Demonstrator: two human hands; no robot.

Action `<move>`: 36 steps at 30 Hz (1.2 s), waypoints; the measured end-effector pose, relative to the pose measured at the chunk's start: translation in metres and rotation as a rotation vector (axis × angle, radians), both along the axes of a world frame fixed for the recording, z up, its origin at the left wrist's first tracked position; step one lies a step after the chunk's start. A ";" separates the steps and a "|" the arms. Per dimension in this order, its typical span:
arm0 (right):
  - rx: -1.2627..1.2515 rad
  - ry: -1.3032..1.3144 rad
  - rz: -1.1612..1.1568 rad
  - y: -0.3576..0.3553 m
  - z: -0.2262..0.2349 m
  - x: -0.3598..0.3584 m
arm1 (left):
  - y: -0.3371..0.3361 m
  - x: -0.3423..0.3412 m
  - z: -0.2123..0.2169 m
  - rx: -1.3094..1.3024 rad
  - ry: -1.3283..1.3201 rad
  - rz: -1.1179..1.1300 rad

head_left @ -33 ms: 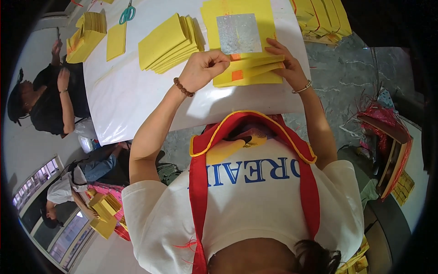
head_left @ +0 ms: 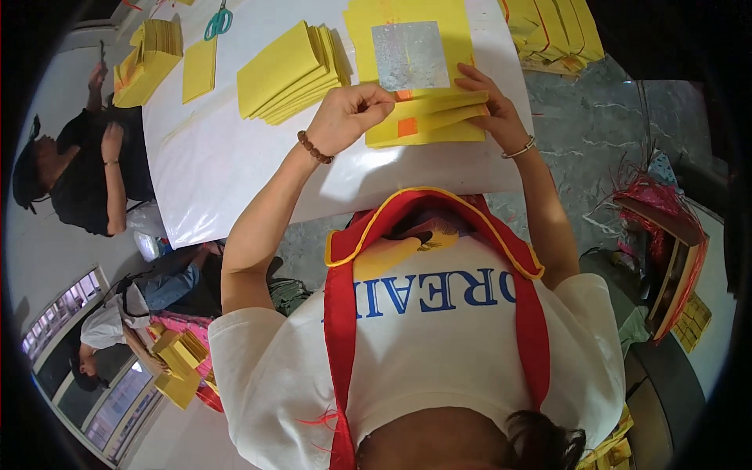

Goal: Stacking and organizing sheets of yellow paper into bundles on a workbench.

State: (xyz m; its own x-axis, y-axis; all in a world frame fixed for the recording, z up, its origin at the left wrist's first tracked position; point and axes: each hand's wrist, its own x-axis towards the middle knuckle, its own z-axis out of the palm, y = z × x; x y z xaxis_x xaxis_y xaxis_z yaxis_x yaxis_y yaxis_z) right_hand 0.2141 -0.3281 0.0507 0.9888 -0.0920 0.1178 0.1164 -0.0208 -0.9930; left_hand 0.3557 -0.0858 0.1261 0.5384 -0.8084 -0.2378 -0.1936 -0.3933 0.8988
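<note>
A left hand (head_left: 348,117) pinches the near-left corner of a yellow paper stack (head_left: 427,117) on a white table (head_left: 235,164); the right hand (head_left: 489,106), fingers spread, presses its right edge. The stack's long side runs hand to hand.

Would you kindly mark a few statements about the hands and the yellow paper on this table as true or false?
1. Both hands rest on the same stack of yellow sheets. True.
2. The left hand wears a bead bracelet. True.
3. The silver foil square lies on a red sheet. False: it lies on yellow paper.
4. The right hand holds the green-handled scissors. False: they lie far up the white table.
</note>
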 end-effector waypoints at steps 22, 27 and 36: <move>0.096 0.130 -0.104 0.003 0.006 0.003 | 0.002 0.008 -0.012 -0.149 -0.814 -0.131; -0.663 -0.243 -0.244 -0.003 0.026 0.012 | 0.001 0.010 -0.010 -0.169 -1.135 -0.147; -0.952 -0.188 0.047 0.005 0.055 -0.009 | 0.030 -0.028 0.009 -0.187 -0.992 -0.171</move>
State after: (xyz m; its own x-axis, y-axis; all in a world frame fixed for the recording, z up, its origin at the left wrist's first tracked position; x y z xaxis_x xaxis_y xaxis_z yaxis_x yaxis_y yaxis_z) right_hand 0.2048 -0.3233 0.1056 0.9465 0.1628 0.2786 0.2925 -0.7973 -0.5279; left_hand 0.3280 -0.0554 0.1355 0.2979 -0.8712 0.3902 -0.9239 -0.1604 0.3473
